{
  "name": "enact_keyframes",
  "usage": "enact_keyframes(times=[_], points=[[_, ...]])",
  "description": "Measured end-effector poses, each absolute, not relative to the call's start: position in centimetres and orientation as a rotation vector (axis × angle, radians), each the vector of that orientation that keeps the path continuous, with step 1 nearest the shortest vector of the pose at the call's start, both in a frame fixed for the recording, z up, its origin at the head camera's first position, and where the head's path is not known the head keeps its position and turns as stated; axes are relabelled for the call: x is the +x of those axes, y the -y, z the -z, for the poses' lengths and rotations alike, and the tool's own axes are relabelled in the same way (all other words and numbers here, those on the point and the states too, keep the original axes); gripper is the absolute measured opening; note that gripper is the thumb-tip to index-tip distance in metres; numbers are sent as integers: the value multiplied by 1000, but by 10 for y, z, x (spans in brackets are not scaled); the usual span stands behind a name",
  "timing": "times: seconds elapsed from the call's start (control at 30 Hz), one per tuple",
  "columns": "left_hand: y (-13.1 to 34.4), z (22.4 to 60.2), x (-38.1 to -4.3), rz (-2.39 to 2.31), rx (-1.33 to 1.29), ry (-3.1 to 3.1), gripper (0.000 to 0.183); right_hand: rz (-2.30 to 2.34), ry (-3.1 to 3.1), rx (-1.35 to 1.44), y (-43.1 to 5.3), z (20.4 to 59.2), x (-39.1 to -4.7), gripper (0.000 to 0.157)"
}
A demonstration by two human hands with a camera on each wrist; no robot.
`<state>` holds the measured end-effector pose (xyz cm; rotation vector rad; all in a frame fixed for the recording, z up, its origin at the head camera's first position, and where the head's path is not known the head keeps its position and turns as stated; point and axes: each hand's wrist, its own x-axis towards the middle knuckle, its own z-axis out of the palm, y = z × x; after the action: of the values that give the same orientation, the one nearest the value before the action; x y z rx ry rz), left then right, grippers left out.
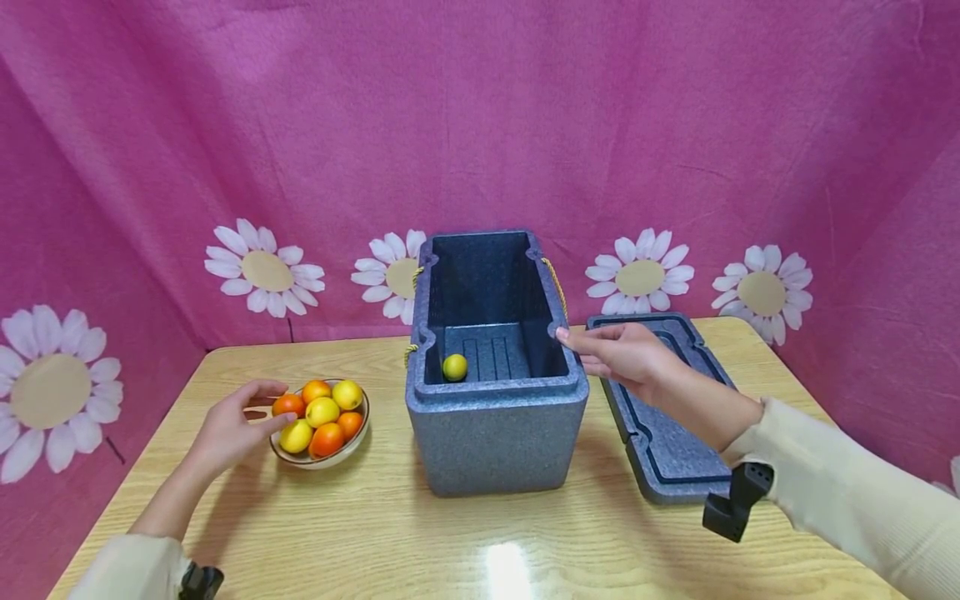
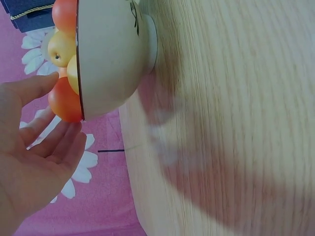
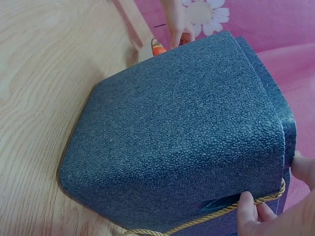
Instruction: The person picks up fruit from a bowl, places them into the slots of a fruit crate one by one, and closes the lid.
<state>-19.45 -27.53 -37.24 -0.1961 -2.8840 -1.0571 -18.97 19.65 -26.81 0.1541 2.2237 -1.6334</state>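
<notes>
Seven fruits could be counted in the one bowl (image 1: pixel 357 446) at the left of the worktop (image 1: pixel 480 550): four orange fruits (image 1: pixel 327 440) and three yellow fruits (image 1: pixel 322 412). An eighth, a single yellow fruit (image 1: pixel 455 367), lay on the floor of the one grey box (image 1: pixel 498 450), towards its near left corner. The box stood upright in the middle, to the right of the bowl, with a yellow cord (image 1: pixel 555 287) showing on each of its long sides. One grey lid (image 1: pixel 675 433) lay flat to the right of the box.

The left hand (image 1: pixel 238 423) was moderately wide, thumb and fingers parted about the orange fruit at the bowl's left edge; whether they pressed on it I could not tell. The right hand (image 1: pixel 624 357) gripped the box's right rim, thumb on the edge and fingers against the outer wall beside the cord. Behind, five whole or nearly whole white flowers (image 1: pixel 637 277) showed on the pink cloth (image 1: pixel 480 125).
</notes>
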Motion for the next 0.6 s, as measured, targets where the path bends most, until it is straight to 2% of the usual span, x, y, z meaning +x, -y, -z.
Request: enact_keyframes(times=[0.6], points=[[278,373,-203,1030,-235,2969,46,1618,-2241,189,-196,270,-189,78]])
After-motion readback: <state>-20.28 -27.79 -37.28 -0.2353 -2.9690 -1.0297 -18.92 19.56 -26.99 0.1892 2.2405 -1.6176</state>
